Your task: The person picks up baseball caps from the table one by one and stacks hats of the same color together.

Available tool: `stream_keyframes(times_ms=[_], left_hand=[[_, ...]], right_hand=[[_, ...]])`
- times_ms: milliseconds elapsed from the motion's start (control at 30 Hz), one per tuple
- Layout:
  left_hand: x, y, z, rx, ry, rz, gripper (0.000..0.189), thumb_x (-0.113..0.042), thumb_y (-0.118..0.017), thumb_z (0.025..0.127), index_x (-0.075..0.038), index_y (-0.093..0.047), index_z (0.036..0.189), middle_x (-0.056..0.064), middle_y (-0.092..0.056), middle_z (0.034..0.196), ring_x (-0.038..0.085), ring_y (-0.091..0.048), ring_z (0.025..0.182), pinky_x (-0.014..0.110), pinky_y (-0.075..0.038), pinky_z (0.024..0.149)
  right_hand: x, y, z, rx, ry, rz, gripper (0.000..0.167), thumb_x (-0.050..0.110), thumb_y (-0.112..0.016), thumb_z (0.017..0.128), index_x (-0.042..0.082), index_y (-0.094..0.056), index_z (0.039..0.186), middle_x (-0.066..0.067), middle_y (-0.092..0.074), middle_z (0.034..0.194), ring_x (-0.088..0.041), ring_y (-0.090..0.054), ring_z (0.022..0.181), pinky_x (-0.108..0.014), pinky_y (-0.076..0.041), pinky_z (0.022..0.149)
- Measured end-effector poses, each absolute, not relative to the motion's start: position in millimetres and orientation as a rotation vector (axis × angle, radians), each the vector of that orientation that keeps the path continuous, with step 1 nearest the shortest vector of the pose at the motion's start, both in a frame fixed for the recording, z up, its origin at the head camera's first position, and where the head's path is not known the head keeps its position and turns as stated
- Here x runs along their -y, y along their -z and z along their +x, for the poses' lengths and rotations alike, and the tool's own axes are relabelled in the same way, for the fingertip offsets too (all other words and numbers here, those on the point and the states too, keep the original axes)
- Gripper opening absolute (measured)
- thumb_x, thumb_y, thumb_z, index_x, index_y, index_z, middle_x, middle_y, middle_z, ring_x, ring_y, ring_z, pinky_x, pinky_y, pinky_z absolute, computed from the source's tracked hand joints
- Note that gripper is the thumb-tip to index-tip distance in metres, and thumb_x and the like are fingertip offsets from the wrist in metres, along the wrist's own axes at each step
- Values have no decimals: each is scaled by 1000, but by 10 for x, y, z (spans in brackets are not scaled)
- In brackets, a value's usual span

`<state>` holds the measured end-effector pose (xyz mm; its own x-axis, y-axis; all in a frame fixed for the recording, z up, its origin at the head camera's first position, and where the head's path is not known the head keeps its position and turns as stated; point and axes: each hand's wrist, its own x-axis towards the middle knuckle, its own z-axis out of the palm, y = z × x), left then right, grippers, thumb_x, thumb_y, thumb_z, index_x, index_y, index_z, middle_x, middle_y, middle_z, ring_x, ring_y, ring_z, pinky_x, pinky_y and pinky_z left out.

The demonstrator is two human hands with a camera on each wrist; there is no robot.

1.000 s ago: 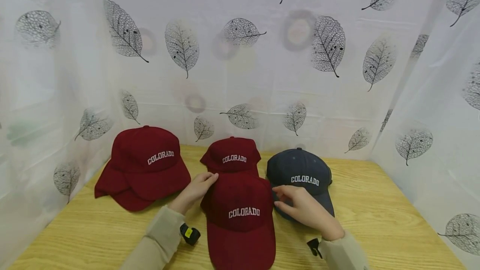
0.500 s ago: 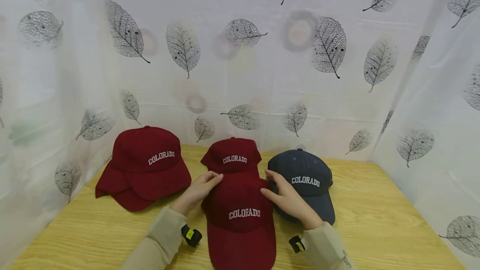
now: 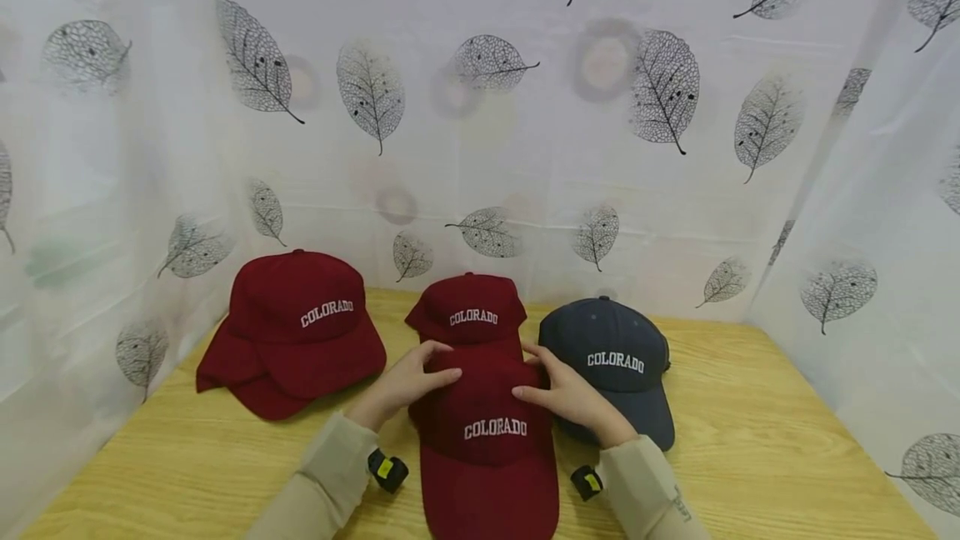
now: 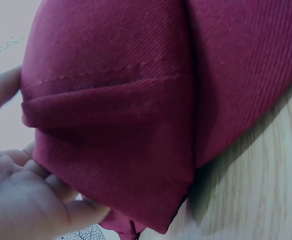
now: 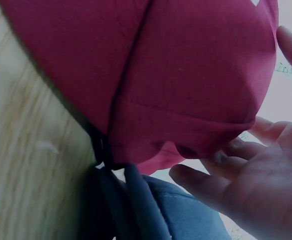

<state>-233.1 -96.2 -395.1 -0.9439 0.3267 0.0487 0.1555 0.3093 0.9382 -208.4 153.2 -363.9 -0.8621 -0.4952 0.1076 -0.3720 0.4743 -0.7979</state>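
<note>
With its brim pointing toward the near edge of the tabletop (image 3: 757,432), the front red cap (image 3: 487,448) is lying about midway between the side edges. The left hand (image 3: 408,377) is touching its left side, thumb spread apart from loosely bent fingers, rather than gripping it; the right hand (image 3: 573,394), similarly spread, is bordering its right side, exact contact unclear. A rear red cap (image 3: 472,311) is standing behind, near the far edge; overlapping red caps (image 3: 300,332) are sitting toward the far left corner, and a navy cap (image 3: 611,336) is resting short of the far right corner.
</note>
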Motion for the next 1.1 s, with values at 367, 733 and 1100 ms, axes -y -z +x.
stream_keyframes(times_ms=[367, 733, 1100], left_hand=[[901, 3969, -2298, -2181, -1985, 702, 19, -4, -47, 91, 2, -39, 107, 17, -52, 102, 19, -51, 86, 32, -40, 74], [844, 3911, -2263, -2194, -1992, 712, 15, -2, -46, 91, 1, -41, 105, 16, -50, 104, 20, -49, 87, 32, -38, 76], [844, 3896, -2249, -2220, -1972, 686, 13, -2, -45, 91, 0, -42, 104, 15, -50, 103, 19, -48, 86, 32, -37, 75]], right_hand=[[-1684, 3880, -2259, -2418, 1297, -805, 80, 23, -72, 74, 6, -27, 137, -12, -49, 119, -20, -54, 96, -34, -43, 78], [-1687, 3829, -2249, -2132, 1520, -863, 65, 8, -66, 78, 7, -33, 135, -13, -52, 116, -23, -53, 98, -33, -44, 80], [-1721, 3848, -2254, -1925, 1625, -955, 58, -2, -51, 85, 4, -25, 138, -13, -45, 124, -21, -51, 103, -32, -44, 80]])
